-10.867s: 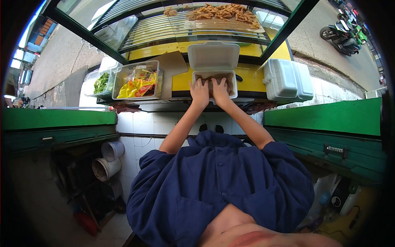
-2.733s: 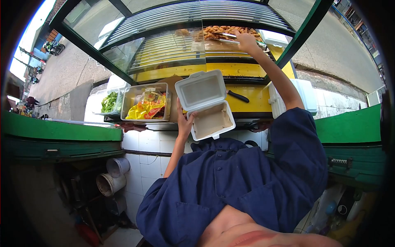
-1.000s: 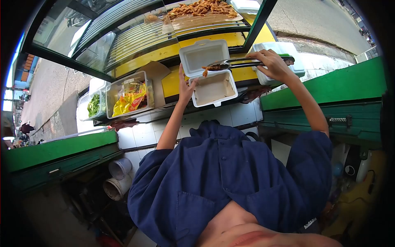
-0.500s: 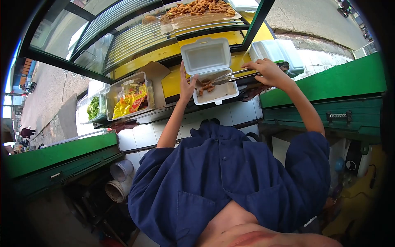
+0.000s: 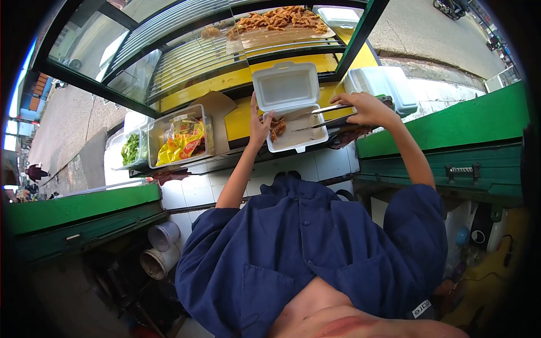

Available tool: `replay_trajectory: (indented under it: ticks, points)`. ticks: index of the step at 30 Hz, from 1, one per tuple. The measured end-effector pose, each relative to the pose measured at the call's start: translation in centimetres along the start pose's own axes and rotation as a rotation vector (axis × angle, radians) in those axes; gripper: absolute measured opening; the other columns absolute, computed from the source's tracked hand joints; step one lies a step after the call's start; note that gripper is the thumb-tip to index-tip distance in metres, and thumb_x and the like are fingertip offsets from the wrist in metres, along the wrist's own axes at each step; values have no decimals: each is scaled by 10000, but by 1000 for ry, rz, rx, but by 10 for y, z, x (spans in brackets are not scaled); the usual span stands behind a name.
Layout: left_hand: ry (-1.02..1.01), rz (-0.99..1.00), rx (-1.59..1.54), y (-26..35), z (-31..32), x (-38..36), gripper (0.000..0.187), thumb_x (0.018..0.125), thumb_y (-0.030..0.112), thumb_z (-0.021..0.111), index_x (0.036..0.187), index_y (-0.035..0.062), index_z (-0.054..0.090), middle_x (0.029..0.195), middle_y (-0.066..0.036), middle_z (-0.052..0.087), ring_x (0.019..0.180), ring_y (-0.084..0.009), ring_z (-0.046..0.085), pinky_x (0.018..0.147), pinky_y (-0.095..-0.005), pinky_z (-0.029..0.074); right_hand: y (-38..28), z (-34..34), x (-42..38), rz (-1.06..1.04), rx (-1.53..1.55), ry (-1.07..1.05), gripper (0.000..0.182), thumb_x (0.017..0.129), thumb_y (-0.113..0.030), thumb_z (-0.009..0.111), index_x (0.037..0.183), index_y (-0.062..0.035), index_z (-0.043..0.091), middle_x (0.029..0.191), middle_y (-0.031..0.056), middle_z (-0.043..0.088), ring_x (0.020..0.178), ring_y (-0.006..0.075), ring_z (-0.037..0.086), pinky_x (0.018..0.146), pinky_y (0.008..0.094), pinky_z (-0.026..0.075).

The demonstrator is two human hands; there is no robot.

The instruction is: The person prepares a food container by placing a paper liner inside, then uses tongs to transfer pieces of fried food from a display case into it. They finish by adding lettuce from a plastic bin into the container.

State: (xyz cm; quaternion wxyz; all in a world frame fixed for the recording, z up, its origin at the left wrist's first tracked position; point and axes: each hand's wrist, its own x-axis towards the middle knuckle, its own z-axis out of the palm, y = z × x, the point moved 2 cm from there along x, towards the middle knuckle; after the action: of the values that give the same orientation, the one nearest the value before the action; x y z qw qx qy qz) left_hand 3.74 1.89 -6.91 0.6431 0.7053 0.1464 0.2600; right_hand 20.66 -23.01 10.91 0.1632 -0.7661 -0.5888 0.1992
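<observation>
A white foam takeaway box lies on the counter with its lid raised. Brown fried chicken pieces rest at the left side of its inside, on a paper-like lining. My left hand grips the box's left edge, thumb over the rim and fingers up along the outside. Metal tongs are in my right hand, fingers wrapped round them. Their two arms are spread apart over the right part of the box, nothing between the tips, away from the chicken.
Behind glass, a heap of fried pieces sits on a lined tray. To the left stand a plastic tub with a yellow packet and a tub of green leaves. Stacked foam boxes are at the right, near the green ledge.
The tongs have spread and drawn back right from the chicken. The pieces now sit bunched at the box's left side. My left hand stays on the box edge.
</observation>
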Motion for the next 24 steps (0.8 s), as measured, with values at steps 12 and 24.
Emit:
replay_trajectory:
  ticks: [12,24]
  points:
    - [33,30,-9,4,3,-4,798,881,48,598,1493,163,99,1382,-171,389,1101,-217,556,864,-313,535,-29,-77,79,338,-504,457,633,737,-54,664,1318,-187,450,1080,111,656,995,336,616,847,447,475]
    - [58,-7,-17,4,3,-8,813,882,47,599,1499,210,96,1316,-189,440,943,-189,608,748,-280,556,23,-46,208,408,-891,627,238,833,-114,579,1069,-130,564,911,85,687,951,248,627,799,439,408]
